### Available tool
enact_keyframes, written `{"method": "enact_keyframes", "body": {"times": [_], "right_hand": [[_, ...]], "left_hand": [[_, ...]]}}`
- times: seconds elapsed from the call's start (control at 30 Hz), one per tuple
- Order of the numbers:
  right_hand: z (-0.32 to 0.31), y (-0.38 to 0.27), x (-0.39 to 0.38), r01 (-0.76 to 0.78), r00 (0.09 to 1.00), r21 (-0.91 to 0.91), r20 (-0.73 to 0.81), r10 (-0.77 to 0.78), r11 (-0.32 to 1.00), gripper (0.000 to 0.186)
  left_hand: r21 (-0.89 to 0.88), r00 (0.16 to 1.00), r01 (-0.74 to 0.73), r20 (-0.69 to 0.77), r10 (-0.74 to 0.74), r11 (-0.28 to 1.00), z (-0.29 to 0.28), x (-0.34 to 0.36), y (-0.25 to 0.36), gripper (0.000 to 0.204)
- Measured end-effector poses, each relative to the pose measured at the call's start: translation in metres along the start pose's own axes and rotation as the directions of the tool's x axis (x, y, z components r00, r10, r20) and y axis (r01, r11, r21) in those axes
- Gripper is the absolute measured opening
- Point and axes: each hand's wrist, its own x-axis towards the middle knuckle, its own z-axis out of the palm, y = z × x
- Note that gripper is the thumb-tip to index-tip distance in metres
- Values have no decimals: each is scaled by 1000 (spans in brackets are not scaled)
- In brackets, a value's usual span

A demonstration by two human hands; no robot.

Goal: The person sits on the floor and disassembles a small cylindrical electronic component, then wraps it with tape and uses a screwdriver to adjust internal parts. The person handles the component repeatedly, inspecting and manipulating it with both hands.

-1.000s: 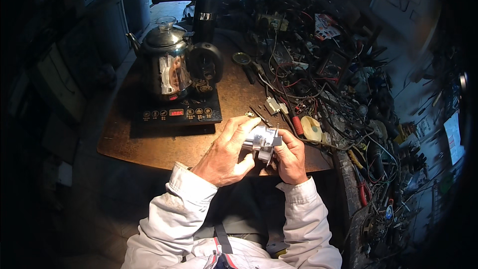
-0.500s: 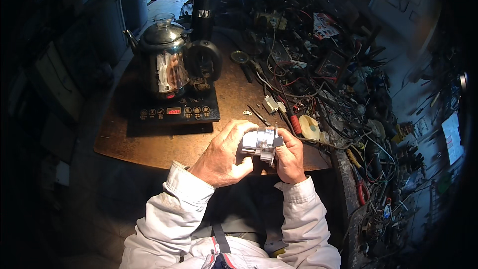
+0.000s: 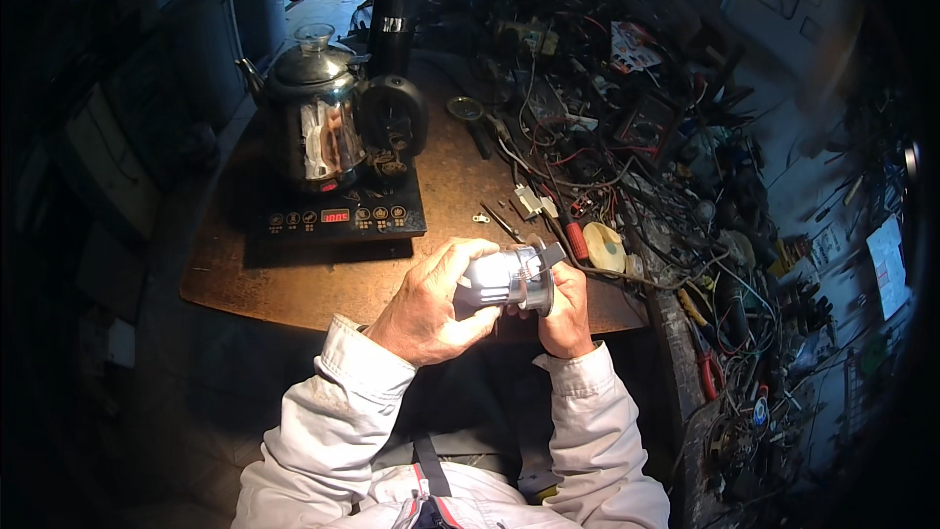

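Note:
Between my two hands, over the near edge of the table, is a recessed downlight. It has a white ribbed body, a coiled spring and a dark flat clip near its round rim. My left hand grips the body end, thumb below and fingers on top. At the rim end my right hand holds it, with its fingers largely hidden behind the light. The downlight lies roughly sideways, its rim toward the right.
A steel kettle stands on a black induction cooker at the left of the wooden table. Cables, a red-handled tool, a cream round piece and a magnifying glass crowd the right side. Red-handled pliers lie farther right.
The downlight has turned in my hands, showing more of its ribbed body and rim. The dark clip now points up and right. My right hand has shifted lower behind the rim.

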Motion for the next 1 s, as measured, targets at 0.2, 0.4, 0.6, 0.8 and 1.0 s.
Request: {"method": "enact_keyframes", "body": {"times": [0.2, 0.4, 0.6, 0.8, 1.0], "right_hand": [[3, 3, -1, -3, 984, 106, -177, 21, 994, 28], [4, 5, 5, 47, 952, 268, -304, 38, 962, 31], [9, 8, 7, 56, 933, 222, -360, 29, 973, 31], [21, 3, 8, 107, 891, 160, -454, -23, 981, 26], [16, 8, 4, 132, 912, 20, -394, -114, 991, 19]], "left_hand": [[35, 994, 77, -80, -74, 996, 3, 0, -2, 59], [-490, 933, 265, -88, -350, 831, -1, -2, 2, 59], [-643, 948, 269, 46, -314, 718, -5, -6, 0, 68], [-728, 984, 175, 119, -130, 663, -9, -6, -11, 71], [-742, 982, 191, 146, -123, 643, -9, -9, -15, 72]]}}
